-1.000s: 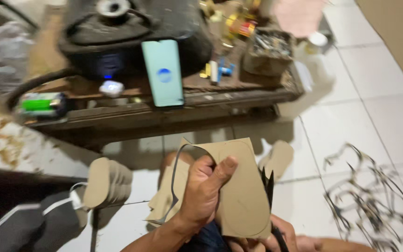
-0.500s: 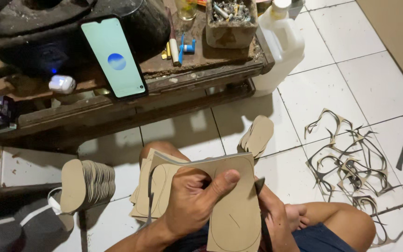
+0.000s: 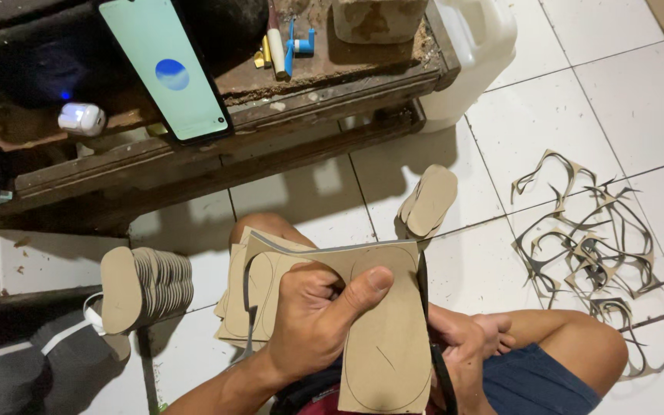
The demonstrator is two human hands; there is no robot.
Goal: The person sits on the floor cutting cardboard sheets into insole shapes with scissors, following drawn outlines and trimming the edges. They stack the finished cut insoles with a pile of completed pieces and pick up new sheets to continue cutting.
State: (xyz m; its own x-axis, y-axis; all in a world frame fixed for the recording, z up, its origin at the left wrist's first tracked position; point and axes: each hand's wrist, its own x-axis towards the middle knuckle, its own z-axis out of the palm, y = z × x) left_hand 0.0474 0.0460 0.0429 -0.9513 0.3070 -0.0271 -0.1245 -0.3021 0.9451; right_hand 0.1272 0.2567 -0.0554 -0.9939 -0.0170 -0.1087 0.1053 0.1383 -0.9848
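Cardboard sheet (image 3: 390,338) | left hand (image 3: 313,327) gripping | right hand (image 3: 463,346) closed on scissors (image 3: 433,338)

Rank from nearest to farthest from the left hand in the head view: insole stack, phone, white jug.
From the left hand:
1. insole stack, on the floor beside it, toward the image's left edge.
2. phone, up on the wooden bench, upper left.
3. white jug, on the floor past the bench's end, upper right.

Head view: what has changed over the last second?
The view tipped down; the bench slid up the picture. The left hand keeps gripping the tan sheet; the right hand stays at its edge with dark scissors. Sole stack and scraps unmoved.
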